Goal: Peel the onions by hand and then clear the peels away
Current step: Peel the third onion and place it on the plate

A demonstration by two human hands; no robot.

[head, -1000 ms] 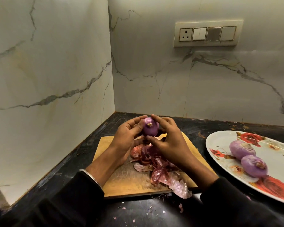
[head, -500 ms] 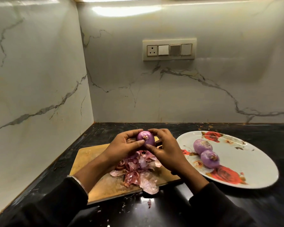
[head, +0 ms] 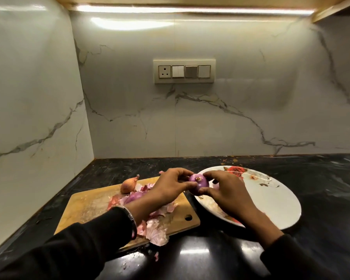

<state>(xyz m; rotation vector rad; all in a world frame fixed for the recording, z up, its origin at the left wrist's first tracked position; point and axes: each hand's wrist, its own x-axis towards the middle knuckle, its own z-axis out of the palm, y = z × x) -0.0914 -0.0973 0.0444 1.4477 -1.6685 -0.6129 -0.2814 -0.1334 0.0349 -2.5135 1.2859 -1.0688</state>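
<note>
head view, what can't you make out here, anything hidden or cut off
- Plate, head view: its near-left part is hidden by the right hand; any onions lying there cannot be seen.
- Peeled onion: its underside is covered by fingers of both hands; the left hand hides its left flank.
- Peels on the cutting board: partly hidden under the left forearm.

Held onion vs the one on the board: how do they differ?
The held onion is purple and glossy, its dry skin off; the board onion is orange-brown, its skin on. The held onion sits in the grip of the left hand and right hand at the plate edge; the board onion lies untouched at the far side of the board beside the peels. Both look whole and similar in size.
</note>
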